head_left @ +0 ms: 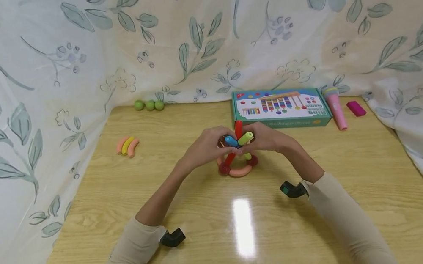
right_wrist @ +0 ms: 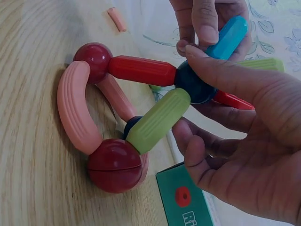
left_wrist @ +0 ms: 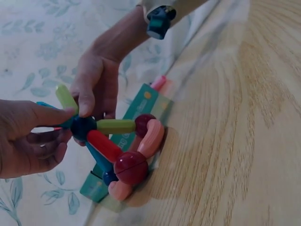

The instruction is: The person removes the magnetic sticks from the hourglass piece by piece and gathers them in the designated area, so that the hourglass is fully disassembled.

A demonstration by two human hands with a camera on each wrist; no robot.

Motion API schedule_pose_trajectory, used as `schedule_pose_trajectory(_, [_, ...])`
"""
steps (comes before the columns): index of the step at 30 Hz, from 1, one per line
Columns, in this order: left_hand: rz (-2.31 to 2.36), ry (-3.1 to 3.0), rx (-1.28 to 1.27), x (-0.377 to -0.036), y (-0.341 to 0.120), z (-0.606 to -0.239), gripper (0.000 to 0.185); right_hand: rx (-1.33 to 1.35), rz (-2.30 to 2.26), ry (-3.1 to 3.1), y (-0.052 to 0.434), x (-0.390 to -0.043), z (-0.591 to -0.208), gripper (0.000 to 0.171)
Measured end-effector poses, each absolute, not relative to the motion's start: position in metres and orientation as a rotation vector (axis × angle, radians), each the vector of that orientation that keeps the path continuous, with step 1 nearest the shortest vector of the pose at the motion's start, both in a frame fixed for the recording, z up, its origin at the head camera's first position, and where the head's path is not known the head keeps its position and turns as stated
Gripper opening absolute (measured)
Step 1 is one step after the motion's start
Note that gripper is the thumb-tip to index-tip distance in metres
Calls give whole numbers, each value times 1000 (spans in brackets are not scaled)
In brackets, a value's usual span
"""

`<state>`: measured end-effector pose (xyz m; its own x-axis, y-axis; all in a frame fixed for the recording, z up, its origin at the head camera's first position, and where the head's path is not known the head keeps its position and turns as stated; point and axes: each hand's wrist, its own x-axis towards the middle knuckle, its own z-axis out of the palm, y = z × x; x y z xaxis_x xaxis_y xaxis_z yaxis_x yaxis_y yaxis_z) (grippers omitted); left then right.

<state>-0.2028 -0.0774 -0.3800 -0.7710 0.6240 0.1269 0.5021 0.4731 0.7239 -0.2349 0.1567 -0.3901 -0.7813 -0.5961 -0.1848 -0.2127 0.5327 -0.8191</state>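
Right wrist view, 2 hands [right_wrist: 263,155] pinching toy frame [right_wrist: 142,70], glossy balls [right_wrist: 115,167], ridged rods [right_wrist: 160,121], curved pieces [right_wrist: 75,106]

In the head view, the table [head_left: 351,152] is seen forward and down from farther off; in both tilted, close wrist views, the toy [right_wrist: 159,121] is shared, left of centre.

From my end, I see a creased beige left sleeve [head_left: 131,252] at lower left and a matching right sleeve [head_left: 343,215] at lower right. The left camera [head_left: 173,238] and green-patched right camera [head_left: 294,190] are black, elbow-shaped pieces beside the cuffs.
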Motion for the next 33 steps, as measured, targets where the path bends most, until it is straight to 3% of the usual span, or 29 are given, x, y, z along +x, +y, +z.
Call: schedule_pose_trajectory(33, [1049,2641,1013,-213,-69,-375,24,-643,-1245,2236,160,-243,-388,29])
